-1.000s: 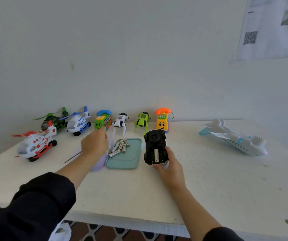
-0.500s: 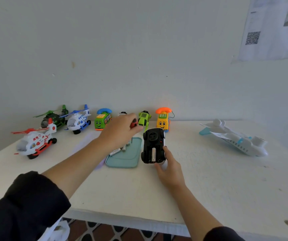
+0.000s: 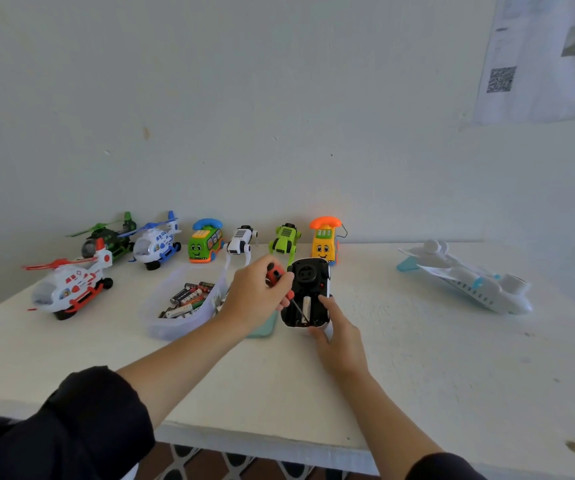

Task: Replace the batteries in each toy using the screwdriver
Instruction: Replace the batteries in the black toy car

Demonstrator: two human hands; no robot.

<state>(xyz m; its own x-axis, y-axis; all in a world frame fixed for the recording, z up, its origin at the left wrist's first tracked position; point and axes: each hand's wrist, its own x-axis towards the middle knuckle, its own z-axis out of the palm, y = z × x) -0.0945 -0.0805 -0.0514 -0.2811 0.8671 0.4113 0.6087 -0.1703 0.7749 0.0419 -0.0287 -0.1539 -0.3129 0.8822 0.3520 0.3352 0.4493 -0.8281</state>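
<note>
Head view: my left hand (image 3: 256,299) now grips the red-handled screwdriver (image 3: 281,284), its tip down in the open battery bay of the black toy car (image 3: 308,292). My right hand (image 3: 336,336) clamps the car's near end, centre table. Earlier that left hand was reaching by the clear battery tub (image 3: 184,301); prying the old cell looks next.

White-topped table (image 3: 417,386) stands against a plain pale wall (image 3: 244,98), evenly lit. A printed sheet with a QR code (image 3: 539,57) hangs on the wall above the table's right end. Patterned tile floor (image 3: 210,465) shows below the table's front edge.
</note>
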